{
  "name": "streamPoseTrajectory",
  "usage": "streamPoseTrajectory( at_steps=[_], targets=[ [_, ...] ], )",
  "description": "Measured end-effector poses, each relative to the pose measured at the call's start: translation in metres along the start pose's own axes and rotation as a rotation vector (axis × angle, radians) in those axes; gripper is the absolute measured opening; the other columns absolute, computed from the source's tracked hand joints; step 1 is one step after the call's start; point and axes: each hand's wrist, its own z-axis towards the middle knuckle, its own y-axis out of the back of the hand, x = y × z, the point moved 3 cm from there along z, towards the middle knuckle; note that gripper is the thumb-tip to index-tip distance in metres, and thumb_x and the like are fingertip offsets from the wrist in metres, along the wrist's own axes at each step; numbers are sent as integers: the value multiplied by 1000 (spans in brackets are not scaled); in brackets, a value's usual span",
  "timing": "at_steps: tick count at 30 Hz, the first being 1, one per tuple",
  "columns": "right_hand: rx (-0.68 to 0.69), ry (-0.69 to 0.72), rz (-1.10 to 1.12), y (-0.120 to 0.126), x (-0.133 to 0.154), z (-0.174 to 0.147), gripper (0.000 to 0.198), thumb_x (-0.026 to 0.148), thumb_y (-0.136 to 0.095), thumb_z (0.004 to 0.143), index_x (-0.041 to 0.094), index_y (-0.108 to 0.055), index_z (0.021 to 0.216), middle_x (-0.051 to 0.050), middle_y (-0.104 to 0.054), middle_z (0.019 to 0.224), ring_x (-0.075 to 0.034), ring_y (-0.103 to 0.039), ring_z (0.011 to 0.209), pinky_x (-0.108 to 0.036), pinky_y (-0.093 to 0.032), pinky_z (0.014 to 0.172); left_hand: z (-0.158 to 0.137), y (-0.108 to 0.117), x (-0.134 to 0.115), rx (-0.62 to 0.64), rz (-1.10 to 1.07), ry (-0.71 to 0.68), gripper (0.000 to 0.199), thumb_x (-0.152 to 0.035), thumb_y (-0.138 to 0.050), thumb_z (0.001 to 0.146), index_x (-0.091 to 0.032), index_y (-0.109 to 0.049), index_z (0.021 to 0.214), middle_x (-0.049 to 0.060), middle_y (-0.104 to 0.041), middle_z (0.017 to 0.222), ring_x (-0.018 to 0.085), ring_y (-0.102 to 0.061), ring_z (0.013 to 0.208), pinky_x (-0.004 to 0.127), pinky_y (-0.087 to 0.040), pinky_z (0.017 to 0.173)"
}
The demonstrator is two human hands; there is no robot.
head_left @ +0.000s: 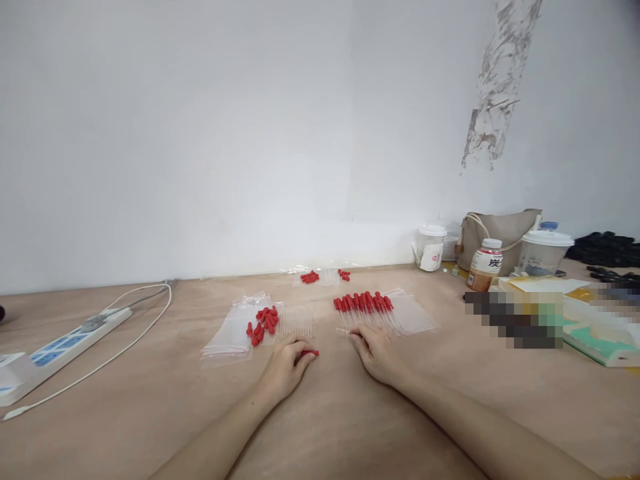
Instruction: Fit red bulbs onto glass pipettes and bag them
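My left hand is closed on a red rubber dropper bulb, which pokes out past its thumb and fingers. Pinched in my right hand is a thin clear dropper tube that points left. Loose red bulbs lie on clear plastic bags beyond my left hand. Beside them is a row of bare clear tubes. Past my right hand, a row of droppers with red bulbs fitted rests partly on another clear bag.
More red bulbs and tubes lie near the wall. A power strip with a white cable is at left. At right stand a lidded cup, a drink bottle, a grey bag and a green-and-white box.
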Motion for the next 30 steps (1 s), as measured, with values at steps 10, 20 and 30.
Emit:
streamPoseTrajectory(
  at_steps=[10,20,30],
  targets=[
    [78,90,-1,-2,23,-5,20,21,-37,85,22,-57,85,1,-63,81,-13,-53,75,-28,-26,70,0,-10,-7,-5,-246,62,19,-29,-40,85,-17,-54,82,1,-56,74,14,-50,68,24,-39,63],
    [149,111,76,-8,20,-4,19,22,-40,85,22,-59,83,2,-65,78,-11,-53,67,-30,-26,74,0,-11,-10,42,-297,59,24,-29,-39,85,-17,-59,83,0,-59,73,14,-52,70,22,-39,63],
    [197,232,-51,-6,15,2,23,25,-41,85,25,-64,83,0,-65,79,-13,-53,72,-31,-24,74,-3,-12,-16,116,-241,32,24,-26,-42,84,-17,-63,78,-1,-63,71,13,-54,68,19,-38,62]
  ],
)
